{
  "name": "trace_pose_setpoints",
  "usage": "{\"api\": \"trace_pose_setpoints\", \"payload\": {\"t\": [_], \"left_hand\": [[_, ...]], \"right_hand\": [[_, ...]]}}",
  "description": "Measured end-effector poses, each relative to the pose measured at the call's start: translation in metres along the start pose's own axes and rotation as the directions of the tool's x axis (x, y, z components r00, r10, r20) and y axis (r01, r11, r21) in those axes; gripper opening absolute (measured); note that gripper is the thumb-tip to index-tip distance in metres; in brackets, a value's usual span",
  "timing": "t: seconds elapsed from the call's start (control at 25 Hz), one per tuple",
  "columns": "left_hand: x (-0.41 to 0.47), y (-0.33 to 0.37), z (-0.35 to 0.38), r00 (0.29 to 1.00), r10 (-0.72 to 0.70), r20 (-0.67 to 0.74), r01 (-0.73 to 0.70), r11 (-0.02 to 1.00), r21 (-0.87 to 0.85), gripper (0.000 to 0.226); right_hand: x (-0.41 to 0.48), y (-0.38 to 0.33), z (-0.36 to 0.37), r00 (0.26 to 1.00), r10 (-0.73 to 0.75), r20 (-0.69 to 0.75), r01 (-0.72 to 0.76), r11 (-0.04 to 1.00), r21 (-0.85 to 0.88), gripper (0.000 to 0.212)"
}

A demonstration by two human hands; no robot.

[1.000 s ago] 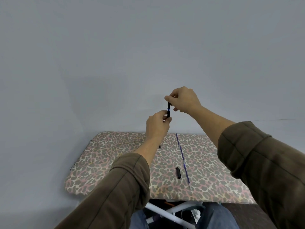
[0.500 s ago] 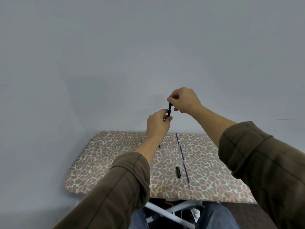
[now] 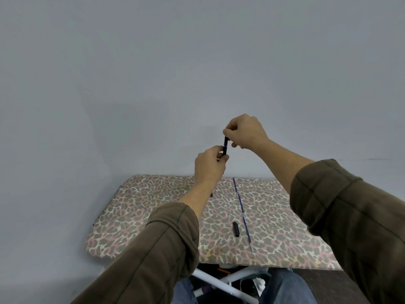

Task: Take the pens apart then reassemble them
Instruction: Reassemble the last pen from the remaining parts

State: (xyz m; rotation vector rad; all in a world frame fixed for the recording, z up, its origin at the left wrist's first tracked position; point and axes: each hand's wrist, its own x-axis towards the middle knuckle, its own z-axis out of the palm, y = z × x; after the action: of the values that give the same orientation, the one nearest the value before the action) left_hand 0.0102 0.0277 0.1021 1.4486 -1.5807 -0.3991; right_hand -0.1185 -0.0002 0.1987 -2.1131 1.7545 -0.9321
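Observation:
I hold a black pen (image 3: 225, 145) upright in the air above the far side of the table. My left hand (image 3: 210, 165) grips its lower part; its lower tip (image 3: 211, 194) shows below my wrist. My right hand (image 3: 245, 132) pinches the pen's top end, and a thin blue band shows between the two hands. A black pen cap (image 3: 236, 229) lies on the leopard-print table (image 3: 153, 216). Beside the cap, two thin blue refills lie end to end, one far (image 3: 237, 189) and one near (image 3: 246, 227).
A plain grey wall stands right behind the table. White folding table legs (image 3: 219, 281) and my knees in jeans show below the near edge. Dark floor lies at the lower right.
My right hand dipped slightly, then rose a little again; a blue band shows on the pen between the hands. Both hands stay in nearly the same place.

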Motion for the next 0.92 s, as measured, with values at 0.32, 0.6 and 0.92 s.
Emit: {"api": "trace_pose_setpoints", "payload": {"t": [0.32, 0.6, 0.92], "left_hand": [[-0.0007, -0.0006, 0.0009, 1.0, 0.008, 0.004, -0.008, 1.0, 0.005, 0.026], [-0.001, -0.0011, 0.0001, 1.0, 0.011, -0.005, -0.011, 1.0, 0.001, 0.027], [-0.0015, -0.001, 0.0002, 1.0, 0.013, -0.001, -0.013, 1.0, 0.005, 0.027]], "right_hand": [[-0.0025, -0.0013, -0.0018, 0.999, 0.032, 0.016, -0.032, 0.999, 0.014, 0.015], [-0.0011, -0.0024, -0.0024, 0.999, 0.032, -0.001, -0.032, 0.999, -0.011, 0.019], [-0.002, -0.0029, -0.0031, 1.0, 0.027, -0.008, -0.027, 0.999, -0.023, 0.018]]}}
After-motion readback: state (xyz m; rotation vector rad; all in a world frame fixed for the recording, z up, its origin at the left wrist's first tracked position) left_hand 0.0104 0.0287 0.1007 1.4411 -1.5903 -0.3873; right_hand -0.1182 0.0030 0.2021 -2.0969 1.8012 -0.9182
